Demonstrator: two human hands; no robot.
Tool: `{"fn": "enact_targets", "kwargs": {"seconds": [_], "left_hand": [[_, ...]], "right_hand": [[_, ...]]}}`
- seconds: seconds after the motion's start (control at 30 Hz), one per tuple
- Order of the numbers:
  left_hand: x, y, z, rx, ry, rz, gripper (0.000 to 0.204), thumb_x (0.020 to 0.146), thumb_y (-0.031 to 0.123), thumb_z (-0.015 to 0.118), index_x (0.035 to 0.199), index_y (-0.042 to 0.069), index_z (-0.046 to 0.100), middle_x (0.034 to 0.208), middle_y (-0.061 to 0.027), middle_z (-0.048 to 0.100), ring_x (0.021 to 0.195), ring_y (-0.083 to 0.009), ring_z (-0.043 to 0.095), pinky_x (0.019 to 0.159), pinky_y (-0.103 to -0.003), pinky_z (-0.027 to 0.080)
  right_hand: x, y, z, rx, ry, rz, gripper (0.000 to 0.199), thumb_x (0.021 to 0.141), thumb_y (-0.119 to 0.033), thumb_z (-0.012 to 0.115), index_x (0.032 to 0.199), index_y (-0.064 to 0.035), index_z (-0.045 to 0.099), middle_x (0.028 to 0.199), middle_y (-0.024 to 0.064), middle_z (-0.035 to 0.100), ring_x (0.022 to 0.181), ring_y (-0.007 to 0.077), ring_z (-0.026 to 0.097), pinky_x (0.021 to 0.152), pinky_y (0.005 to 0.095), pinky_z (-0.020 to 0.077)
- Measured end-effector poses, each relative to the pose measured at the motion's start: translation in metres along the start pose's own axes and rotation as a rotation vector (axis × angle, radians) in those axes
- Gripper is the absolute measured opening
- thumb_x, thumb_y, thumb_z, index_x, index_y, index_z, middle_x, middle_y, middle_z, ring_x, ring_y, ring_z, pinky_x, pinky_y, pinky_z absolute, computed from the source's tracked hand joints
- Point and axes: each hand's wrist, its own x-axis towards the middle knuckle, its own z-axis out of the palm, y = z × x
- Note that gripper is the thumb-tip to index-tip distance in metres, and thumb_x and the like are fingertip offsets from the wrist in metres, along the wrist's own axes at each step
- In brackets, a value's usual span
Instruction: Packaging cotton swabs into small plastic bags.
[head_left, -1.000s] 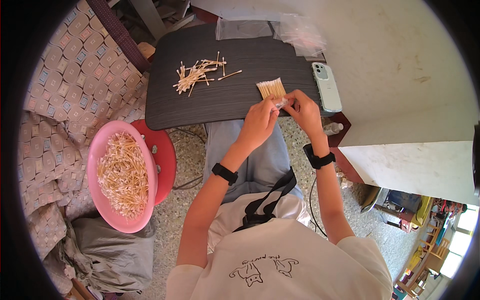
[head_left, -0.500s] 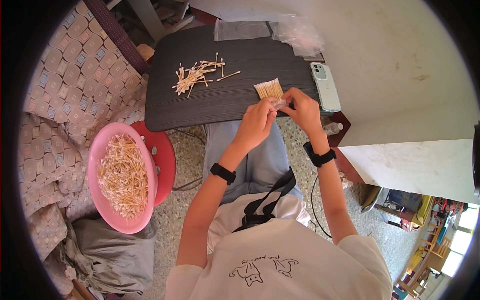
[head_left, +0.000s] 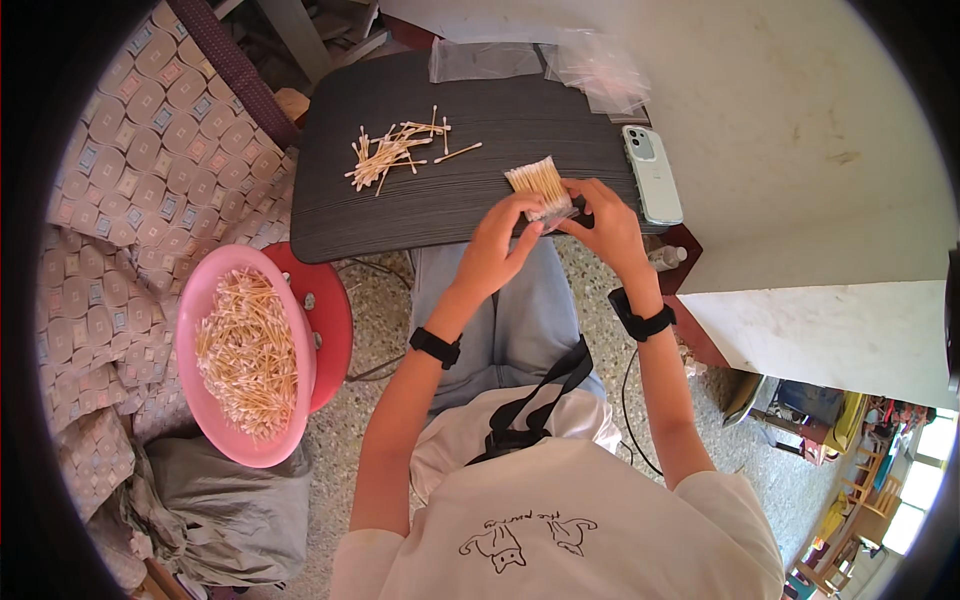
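Note:
A clear plastic bag packed with cotton swabs [head_left: 540, 180] is at the table's near right edge, its swabs side by side with white tips at the far end. My left hand [head_left: 495, 240] grips its near left side, thumb below and fingers along the bag. On the opposite side, my right hand [head_left: 612, 228] pinches the bag's near right corner between thumb and fingers. The bag's near end looks crinkled and is partly hidden by my fingers. Left of it on the dark table [head_left: 330, 215] lies a loose heap of cotton swabs [head_left: 385, 155].
Flat empty plastic bags [head_left: 485, 62] and a stack of clear bags [head_left: 600, 75] lie along the far edge. A pale green phone [head_left: 655, 180] rests at the right edge. At left, a pink basin [head_left: 188, 385] full of swabs sits on a red stool [head_left: 335, 345].
My left hand has shifted slightly left and its thumb has spread from its fingers. More of the swab bag shows now, tilted a little differently. The loose heap is unchanged.

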Motion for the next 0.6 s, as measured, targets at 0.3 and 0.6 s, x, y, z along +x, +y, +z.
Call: {"fn": "enact_targets", "kwargs": {"seconds": [0.3,0.6], "left_hand": [[0.001,-0.003,-0.008,0.13,0.037,-0.077,0.03,0.099,0.025,0.052,0.122,0.006,0.054,0.127,-0.0147,0.059,0.116,-0.0356,0.057,0.094,-0.041,0.047],[0.0,-0.006,-0.009,0.151,0.028,-0.114,0.028,0.098,0.021,0.054,0.122,0.005,0.057,0.13,-0.015,0.059,0.117,-0.0329,0.058,0.096,-0.038,0.046]], "right_hand": [[0.009,0.012,0.021,-0.032,0.151,-0.147,0.053,0.071,-0.026,0.08,0.117,-0.0068,0.063,0.116,0.0062,0.064,0.087,0.0279,0.065,0.073,0.0358,0.0539],[0.01,0.003,0.023,0.045,0.107,-0.002,0.041,0.071,-0.025,0.08,0.105,-0.0053,0.069,0.107,0.0047,0.067,0.08,0.0255,0.066,0.067,0.0341,0.0534]]}}
